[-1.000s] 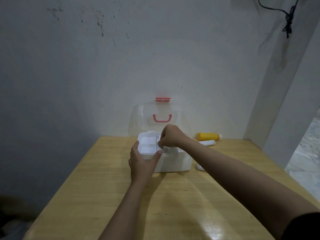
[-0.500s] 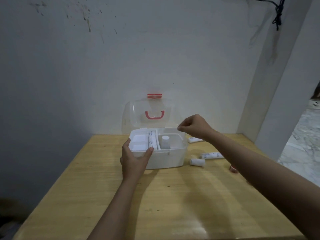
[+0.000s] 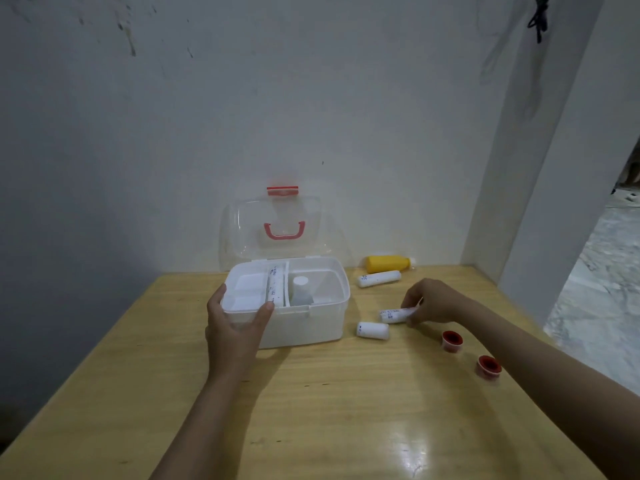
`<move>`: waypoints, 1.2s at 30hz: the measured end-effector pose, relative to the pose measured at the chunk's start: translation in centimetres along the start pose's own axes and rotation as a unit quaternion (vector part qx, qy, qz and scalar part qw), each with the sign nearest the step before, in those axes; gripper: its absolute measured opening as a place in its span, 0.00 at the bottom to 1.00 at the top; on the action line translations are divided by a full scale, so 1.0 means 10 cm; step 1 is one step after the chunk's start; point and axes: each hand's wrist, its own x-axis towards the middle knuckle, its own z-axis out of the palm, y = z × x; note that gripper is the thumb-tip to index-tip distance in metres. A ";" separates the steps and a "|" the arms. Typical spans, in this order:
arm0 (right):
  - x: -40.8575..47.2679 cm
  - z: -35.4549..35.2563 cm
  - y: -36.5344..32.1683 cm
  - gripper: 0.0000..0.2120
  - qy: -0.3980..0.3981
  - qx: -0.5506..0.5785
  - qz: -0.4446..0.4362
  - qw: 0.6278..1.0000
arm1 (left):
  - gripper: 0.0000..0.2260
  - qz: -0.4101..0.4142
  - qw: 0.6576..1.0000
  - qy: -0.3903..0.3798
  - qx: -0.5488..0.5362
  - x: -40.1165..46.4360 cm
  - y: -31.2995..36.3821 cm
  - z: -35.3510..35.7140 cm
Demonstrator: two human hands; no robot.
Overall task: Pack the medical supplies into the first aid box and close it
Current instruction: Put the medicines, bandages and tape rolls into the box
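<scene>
My left grip (image 3: 235, 327) clasps the first aid box (image 3: 311, 327) while my right grip (image 3: 433, 301) pinches one end of a bandage roll (image 3: 393, 315), which I fear may slip on lifting.

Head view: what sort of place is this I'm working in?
Likely a plain room in a house, not a clinic: a wooden table set into a corner, a stained white wall behind it, and a black cable hanging loose at upper right.
</scene>
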 end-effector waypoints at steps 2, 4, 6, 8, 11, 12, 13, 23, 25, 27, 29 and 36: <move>0.07 0.05 0.06 0.06 0.010 0.028 -0.006 1.000 | 0.37 0.004 1.000 0.003 -0.001 0.01 -0.02 0.00; 0.14 0.07 0.08 0.04 0.021 0.039 -0.009 0.999 | 0.37 0.005 1.000 0.006 -0.007 0.01 -0.04 0.01; 0.21 0.10 0.10 0.07 0.038 0.031 -0.007 0.999 | 0.36 0.007 1.000 0.007 -0.016 0.01 -0.04 0.01; 0.29 0.14 0.10 0.10 0.069 0.013 -0.006 0.998 | 0.36 0.014 1.000 0.006 -0.021 0.00 -0.04 0.02; 0.43 0.19 0.11 0.10 0.108 -0.018 -0.029 0.994 | 0.36 0.023 0.999 0.008 -0.033 -0.04 -0.02 0.03; 0.47 0.20 0.10 0.10 0.113 -0.026 -0.031 0.993 | 0.35 0.025 0.999 0.008 -0.035 -0.04 -0.01 0.03; 0.50 0.20 0.09 0.10 0.115 -0.032 -0.032 0.992 | 0.35 0.026 0.999 0.009 -0.036 -0.05 0.00 0.03; 0.68 0.18 0.18 0.16 0.092 0.002 -0.058 0.994 | 0.35 0.024 0.998 0.003 -0.052 -0.05 0.02 0.02; 0.65 0.20 0.19 0.20 0.100 0.027 -0.068 0.992 | 0.35 0.024 0.998 0.007 -0.051 -0.05 0.02 0.03; 0.63 0.21 0.21 0.26 0.113 0.053 -0.075 0.989 | 0.35 0.020 0.998 0.009 -0.052 -0.05 0.02 0.03; 0.61 0.21 0.24 0.32 0.106 0.078 -0.072 0.989 | 0.35 0.018 0.998 0.006 -0.055 -0.06 0.02 0.04; 0.60 0.28 0.34 0.26 0.079 0.152 -0.068 0.983 | 0.35 0.018 0.999 0.009 -0.046 -0.05 0.03 0.04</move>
